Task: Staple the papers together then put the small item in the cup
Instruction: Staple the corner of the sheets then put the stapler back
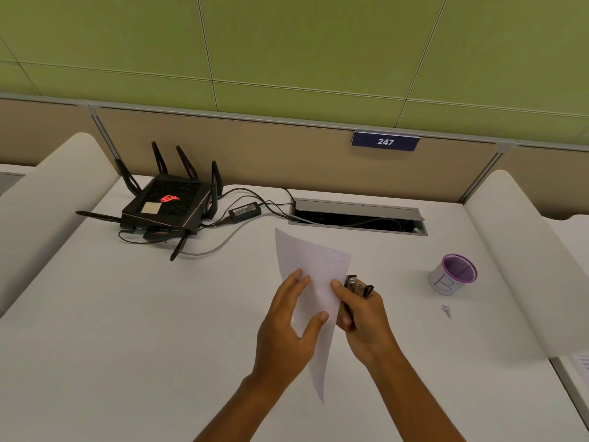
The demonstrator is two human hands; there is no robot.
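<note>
White papers [310,260] are held up above the desk, tilted, between both hands. My left hand [288,327] pinches their left edge, thumb in front and fingers behind. My right hand [363,320] grips a small dark stapler [358,287] at the papers' right edge, thumb resting on the sheet. A purple-rimmed cup [454,274] with a white paper label stands on the desk to the right, apart from both hands.
A black router [167,205] with antennas, its power adapter [244,212] and cables lie at the back left. An open cable tray [357,216] is set into the desk [127,314] behind the papers. Curved white dividers flank the desk. A small scribble marks the surface near the cup.
</note>
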